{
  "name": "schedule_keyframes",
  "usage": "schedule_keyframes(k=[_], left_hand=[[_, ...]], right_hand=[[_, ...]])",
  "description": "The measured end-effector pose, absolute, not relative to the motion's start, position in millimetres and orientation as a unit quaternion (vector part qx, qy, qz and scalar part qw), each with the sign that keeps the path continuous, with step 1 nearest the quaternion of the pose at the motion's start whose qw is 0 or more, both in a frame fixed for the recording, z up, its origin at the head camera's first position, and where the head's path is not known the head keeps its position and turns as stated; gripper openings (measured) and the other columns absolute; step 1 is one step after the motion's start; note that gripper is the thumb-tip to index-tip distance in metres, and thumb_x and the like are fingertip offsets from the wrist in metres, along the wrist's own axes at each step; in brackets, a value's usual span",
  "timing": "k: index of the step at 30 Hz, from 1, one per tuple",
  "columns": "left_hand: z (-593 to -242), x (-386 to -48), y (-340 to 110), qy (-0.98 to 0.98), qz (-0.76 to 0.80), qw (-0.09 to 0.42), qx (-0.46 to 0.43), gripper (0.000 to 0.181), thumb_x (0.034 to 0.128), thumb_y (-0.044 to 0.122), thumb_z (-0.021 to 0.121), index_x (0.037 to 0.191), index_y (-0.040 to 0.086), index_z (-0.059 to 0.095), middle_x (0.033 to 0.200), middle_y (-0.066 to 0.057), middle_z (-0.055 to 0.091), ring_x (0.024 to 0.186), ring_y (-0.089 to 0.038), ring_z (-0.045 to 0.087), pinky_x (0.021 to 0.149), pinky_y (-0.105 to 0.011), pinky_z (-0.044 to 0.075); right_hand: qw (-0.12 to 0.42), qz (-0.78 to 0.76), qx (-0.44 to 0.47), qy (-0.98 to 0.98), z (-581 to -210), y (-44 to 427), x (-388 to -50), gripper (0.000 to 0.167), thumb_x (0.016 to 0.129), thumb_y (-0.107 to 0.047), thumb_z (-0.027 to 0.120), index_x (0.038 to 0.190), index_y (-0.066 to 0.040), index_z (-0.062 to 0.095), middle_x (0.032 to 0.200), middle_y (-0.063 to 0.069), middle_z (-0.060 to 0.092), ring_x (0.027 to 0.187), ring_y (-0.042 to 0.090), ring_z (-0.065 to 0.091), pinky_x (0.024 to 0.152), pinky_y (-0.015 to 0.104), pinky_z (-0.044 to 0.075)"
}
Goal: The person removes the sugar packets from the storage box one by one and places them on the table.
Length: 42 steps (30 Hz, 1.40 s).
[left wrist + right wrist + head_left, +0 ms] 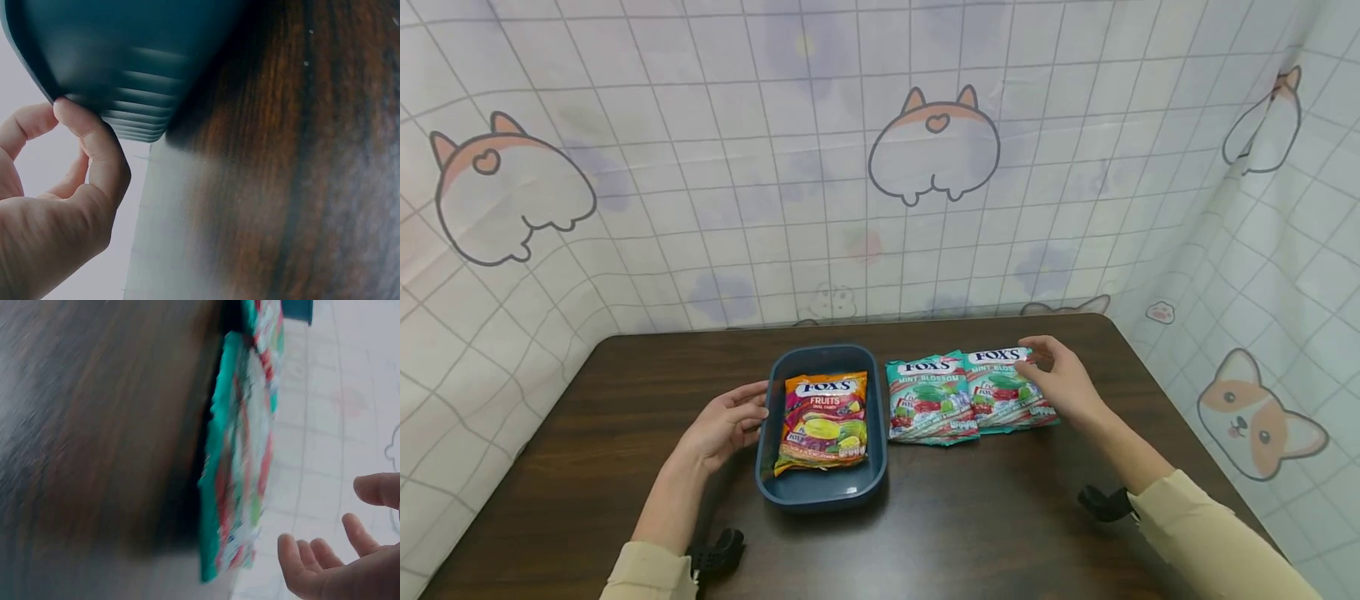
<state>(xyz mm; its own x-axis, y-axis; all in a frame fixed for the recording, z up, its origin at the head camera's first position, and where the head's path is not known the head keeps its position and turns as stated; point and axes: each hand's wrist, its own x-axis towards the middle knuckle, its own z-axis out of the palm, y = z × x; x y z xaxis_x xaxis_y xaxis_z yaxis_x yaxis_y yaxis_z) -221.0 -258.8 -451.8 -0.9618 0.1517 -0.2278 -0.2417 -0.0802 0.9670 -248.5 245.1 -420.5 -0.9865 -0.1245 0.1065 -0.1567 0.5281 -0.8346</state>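
My left hand (722, 429) (78, 206) pinches the left rim of a dark blue tray (827, 487) (112, 37) between thumb and fingers. Inside the tray lies an orange and red FOX'S Fruits candy bag (823, 425). To its right, two green FOX'S Mint Blossom bags lie side by side, the left bag (928, 400) meeting the right bag (1006, 392) (240, 462). My right hand (1067, 383) (344, 569) is at the right bag's upper right corner, fingers spread and slightly bent, with a gap to the bag in the right wrist view.
The dark wooden table (970, 517) reaches back to a white grid-patterned cloth (812, 225) with cartoon dogs, which also hangs along both sides. A black wrist device (718, 554) is on the left forearm, another (1105, 504) on the right.
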Motion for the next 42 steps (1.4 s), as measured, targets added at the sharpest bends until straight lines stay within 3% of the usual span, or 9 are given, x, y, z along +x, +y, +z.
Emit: schedule_keyframes(k=[9,20,32,42], left_hand=[[-450,-222,-258,0.668,0.732,0.131,-0.038,0.061,0.1019,0.001,0.058,0.156,-0.005,0.03,0.126,-0.01,0.065,0.085,-0.008,0.069,0.083,-0.03,0.057],[-450,-220,-259,0.671,0.728,0.135,-0.036,0.061,0.1024,0.002,0.059,0.156,-0.004,0.03,0.133,-0.013,0.062,0.092,-0.01,0.069,0.085,-0.031,0.057],[-449,-221,-258,0.673,0.726,0.137,-0.04,0.062,0.1024,0.002,0.058,0.157,-0.004,0.029,0.136,-0.016,0.06,0.09,-0.01,0.069,0.086,-0.032,0.057],[-450,-220,-259,0.674,0.725,0.138,-0.039,0.062,0.1029,0.003,0.058,0.158,-0.003,0.028,0.135,-0.015,0.06,0.091,-0.01,0.07,0.086,-0.032,0.057]], right_hand=[[-0.03,0.543,0.136,-0.828,-406,213,-247,0.046,0.106,-0.016,0.059,0.145,0.002,0.044,0.149,0.025,0.044,0.134,0.043,0.048,0.1,0.053,0.049],[-0.111,0.603,0.156,-0.775,-402,169,-236,0.048,0.104,-0.016,0.062,0.146,0.0,0.043,0.15,0.027,0.042,0.128,0.044,0.055,0.1,0.053,0.049],[-0.125,0.587,0.172,-0.781,-396,137,-226,0.048,0.103,-0.02,0.064,0.146,-0.007,0.047,0.15,0.02,0.047,0.132,0.036,0.054,0.102,0.053,0.048],[-0.144,0.608,0.18,-0.76,-397,114,-225,0.047,0.101,-0.018,0.067,0.144,-0.007,0.05,0.144,0.017,0.052,0.126,0.04,0.059,0.097,0.052,0.051]])
